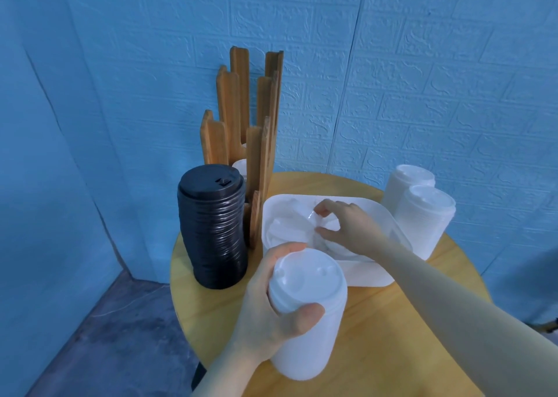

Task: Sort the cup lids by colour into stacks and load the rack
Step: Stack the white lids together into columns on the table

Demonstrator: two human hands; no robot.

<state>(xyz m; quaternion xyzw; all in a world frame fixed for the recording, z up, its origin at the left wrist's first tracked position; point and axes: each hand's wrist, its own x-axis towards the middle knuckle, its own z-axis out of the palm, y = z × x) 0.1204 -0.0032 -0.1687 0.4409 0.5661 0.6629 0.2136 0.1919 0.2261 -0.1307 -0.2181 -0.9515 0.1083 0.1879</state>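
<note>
gripping a white lid stack (305, 315) near the table's (377, 330) front edge, the left hand (271, 312) curls round it; the right hand (347, 227) reaches forward, fingertips pinching a clear lid (314, 218) in the white tray (356, 273) mid-table.

Glossy black plastic lids (213, 230), wooden rack (241, 119)

Cool blue cast washing over whole view; light soft, even, fairly dim; weak shadows lying under black lid stack (213, 230) on table (392, 330); faint sheen showing on black ribs; wide-angle lens bending wall (422, 64) lines at edges; white lids in tray (371, 279) blurring together, detail lost.
</note>
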